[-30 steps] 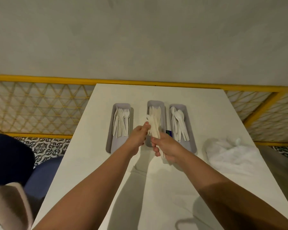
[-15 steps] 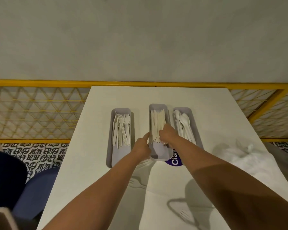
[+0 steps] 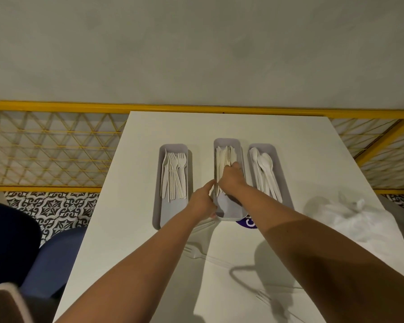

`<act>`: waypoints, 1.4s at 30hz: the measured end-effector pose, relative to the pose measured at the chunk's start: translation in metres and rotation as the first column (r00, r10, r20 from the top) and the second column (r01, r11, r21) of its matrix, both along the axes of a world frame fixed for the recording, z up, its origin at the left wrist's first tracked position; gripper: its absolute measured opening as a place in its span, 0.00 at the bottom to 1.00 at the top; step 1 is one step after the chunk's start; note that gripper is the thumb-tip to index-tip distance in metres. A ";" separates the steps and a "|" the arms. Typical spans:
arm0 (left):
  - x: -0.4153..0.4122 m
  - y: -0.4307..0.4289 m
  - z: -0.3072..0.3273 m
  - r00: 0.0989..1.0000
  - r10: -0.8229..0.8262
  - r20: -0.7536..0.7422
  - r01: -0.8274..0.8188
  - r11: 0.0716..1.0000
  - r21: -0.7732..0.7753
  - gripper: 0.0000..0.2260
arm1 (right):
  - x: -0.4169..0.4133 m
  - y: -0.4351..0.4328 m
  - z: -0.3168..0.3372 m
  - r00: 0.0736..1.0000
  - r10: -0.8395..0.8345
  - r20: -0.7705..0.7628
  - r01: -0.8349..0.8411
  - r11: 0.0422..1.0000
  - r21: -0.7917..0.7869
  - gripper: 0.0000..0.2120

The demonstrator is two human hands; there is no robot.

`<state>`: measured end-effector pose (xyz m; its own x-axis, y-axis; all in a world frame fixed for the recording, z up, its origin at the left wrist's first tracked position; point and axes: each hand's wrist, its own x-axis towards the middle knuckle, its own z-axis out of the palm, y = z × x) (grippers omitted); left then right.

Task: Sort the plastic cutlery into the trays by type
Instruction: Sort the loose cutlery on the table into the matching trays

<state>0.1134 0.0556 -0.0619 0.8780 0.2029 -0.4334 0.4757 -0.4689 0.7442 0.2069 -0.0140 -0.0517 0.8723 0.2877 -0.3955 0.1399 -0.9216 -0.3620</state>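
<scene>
Both hands meet at the middle tray (image 3: 227,140): left hand (image 3: 202,203) braces its left rim, index straight; right hand (image 3: 231,179) covers the knives (image 3: 222,155) inside, grip unclear. Align blades, release gently.

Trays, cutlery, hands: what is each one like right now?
Left tray: holds forks.
Middle tray: holds knives.
Right tray: holds spoons.
Loose forks: lying on the table.
Left hand: touches the middle tray's side.
Right hand: rests on the knives.
Plastic bag: crumpled, on the table.
</scene>
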 end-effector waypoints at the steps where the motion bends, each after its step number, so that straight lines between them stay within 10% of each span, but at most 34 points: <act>1: 0.000 -0.001 0.000 1.000 0.001 -0.001 -0.001 1.000 0.006 0.36 | 0.001 -0.002 0.003 1.000 0.012 0.005 -0.012 1.000 0.001 0.18; 18: -0.055 -0.062 0.018 0.940 -0.012 0.340 -0.069 0.972 0.224 0.10 | -0.070 -0.097 0.054 0.942 0.325 -0.086 -0.304 0.933 0.191 0.08; 26: -0.098 -0.107 -0.012 0.985 -0.171 0.029 0.163 0.970 0.178 0.03 | -0.103 -0.176 0.022 0.923 0.341 -0.177 -0.333 0.940 0.071 0.07; 42: -0.102 -0.134 -0.024 0.994 -0.111 -0.002 0.109 0.972 0.210 0.05 | -0.138 -0.219 -0.010 0.891 0.444 -0.093 -0.453 0.879 -0.149 0.09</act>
<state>0.0114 -0.0784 -0.0858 0.9042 0.1897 -0.3827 0.4053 -0.6637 0.6286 0.0685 -0.2330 -0.0617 0.6408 0.5710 -0.5131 0.5368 -0.8111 -0.2321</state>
